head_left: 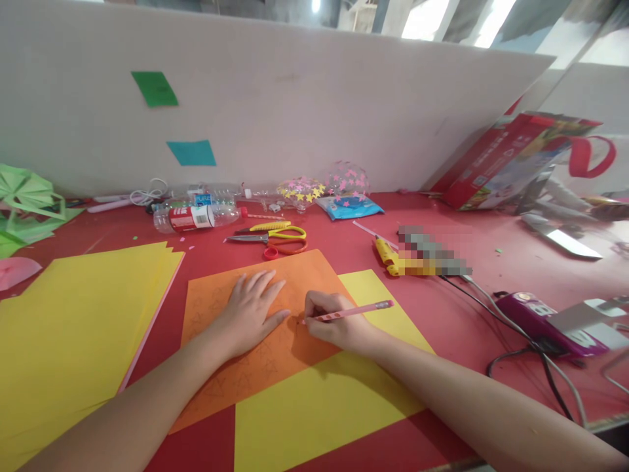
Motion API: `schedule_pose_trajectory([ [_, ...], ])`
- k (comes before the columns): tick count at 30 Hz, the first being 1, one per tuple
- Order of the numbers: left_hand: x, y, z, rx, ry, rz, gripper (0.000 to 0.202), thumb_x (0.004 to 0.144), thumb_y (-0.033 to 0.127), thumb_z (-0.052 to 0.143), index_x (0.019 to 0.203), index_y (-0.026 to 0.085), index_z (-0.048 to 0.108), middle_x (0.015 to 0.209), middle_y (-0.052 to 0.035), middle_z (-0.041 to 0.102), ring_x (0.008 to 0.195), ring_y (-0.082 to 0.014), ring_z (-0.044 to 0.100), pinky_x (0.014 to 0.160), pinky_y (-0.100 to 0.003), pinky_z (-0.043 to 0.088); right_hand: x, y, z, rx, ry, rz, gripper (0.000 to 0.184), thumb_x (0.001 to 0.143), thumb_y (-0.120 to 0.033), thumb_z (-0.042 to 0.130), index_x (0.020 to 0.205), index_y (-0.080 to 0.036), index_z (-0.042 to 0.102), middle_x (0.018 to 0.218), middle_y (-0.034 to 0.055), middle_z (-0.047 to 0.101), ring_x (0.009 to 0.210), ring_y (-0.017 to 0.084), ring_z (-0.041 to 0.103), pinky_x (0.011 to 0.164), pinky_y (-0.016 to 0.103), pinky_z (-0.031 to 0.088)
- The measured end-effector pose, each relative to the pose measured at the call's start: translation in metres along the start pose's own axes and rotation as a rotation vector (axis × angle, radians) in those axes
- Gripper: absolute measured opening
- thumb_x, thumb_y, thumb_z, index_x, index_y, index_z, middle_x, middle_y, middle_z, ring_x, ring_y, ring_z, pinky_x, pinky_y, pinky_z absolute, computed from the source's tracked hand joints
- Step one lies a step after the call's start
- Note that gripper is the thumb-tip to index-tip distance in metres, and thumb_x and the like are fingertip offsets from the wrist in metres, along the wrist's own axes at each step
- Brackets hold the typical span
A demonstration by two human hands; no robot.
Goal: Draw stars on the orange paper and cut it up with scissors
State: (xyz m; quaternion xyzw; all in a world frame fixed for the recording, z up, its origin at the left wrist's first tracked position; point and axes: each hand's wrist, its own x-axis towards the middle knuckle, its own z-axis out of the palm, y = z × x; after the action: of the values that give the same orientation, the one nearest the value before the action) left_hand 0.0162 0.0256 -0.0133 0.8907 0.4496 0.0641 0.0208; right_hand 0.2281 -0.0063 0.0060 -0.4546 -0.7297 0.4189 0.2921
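My right hand [337, 321] grips a pink pencil [356, 310] with its tip down at the orange paper [304, 272]. The eraser end points to the right. Flat on the same sheet lies my left hand [253, 308], fingers spread. Pencilled star outlines show on the orange paper, left of and below my left hand; part of them is hidden under my left arm. Beneath the orange sheet a yellow sheet [314, 419] sticks out at the front and right.
A stack of yellow paper [73, 328] lies at left. Behind are scissors [275, 239], a yellow cutter [270, 226], plastic bottles [191, 217] and a blue packet [351, 208]. To the right are a yellow glue gun [388, 255], cables, a purple box [535, 321] and a red bag [506, 160].
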Motion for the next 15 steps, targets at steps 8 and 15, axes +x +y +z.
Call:
schedule_pose_trajectory([
  [8, 0.0002, 0.0006, -0.0018, -0.028, -0.006, 0.002, 0.066, 0.098, 0.059, 0.025, 0.140, 0.012, 0.044, 0.148, -0.0206, 0.038, 0.137, -0.0347, 0.030, 0.109, -0.057, 0.021, 0.0004, -0.0001, -0.0019, 0.029, -0.017, -0.047, 0.012, 0.060, -0.011, 0.046, 0.058, -0.020, 0.038, 0.053, -0.0070, 0.037, 0.049, 0.008, 0.029, 0.045, 0.021, 0.021],
  [15, 0.0008, 0.0020, -0.0026, -0.019, -0.009, -0.006, 0.064, 0.098, 0.056, 0.027, 0.140, 0.011, 0.044, 0.148, -0.0211, 0.037, 0.138, -0.0347, 0.028, 0.110, -0.057, 0.021, 0.0012, -0.0017, -0.0026, 0.018, -0.031, -0.027, 0.013, 0.058, -0.010, 0.046, 0.056, -0.020, 0.037, 0.052, -0.0069, 0.038, 0.049, 0.007, 0.029, 0.044, 0.022, 0.020],
])
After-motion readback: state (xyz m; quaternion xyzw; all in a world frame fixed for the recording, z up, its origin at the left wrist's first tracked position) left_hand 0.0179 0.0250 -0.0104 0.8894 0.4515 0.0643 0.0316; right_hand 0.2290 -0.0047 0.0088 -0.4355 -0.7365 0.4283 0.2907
